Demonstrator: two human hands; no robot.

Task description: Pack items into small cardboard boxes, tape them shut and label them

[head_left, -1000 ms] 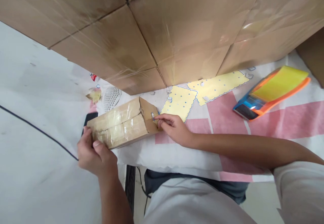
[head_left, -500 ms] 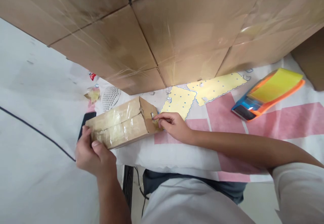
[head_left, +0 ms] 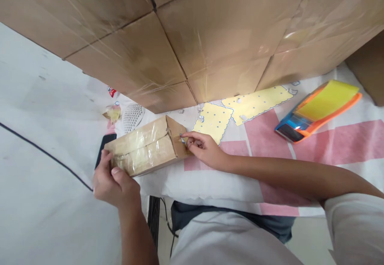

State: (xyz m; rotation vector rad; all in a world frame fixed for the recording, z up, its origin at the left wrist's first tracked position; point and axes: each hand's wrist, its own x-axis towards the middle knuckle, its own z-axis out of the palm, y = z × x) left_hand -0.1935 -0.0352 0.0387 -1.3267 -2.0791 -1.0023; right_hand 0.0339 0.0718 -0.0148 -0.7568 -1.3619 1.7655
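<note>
Left hand [head_left: 112,183] closed around near end of small taped cardboard box [head_left: 147,147], thumb on top. Box lies on pink-and-white cloth [head_left: 270,137] at table edge. Right hand [head_left: 202,149] curled, fingertips pinched against box's far end flap on a small sticker [head_left: 182,138]. Beyond: yellow sticker sheets [head_left: 214,120], orange-blue tape dispenser [head_left: 318,111], large wrapped cartons [head_left: 210,33].

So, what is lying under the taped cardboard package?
Under the taped cardboard package a dark phone-like object sticks out at its left end, near the left hand. The rest of the object stays covered by the package.
</note>
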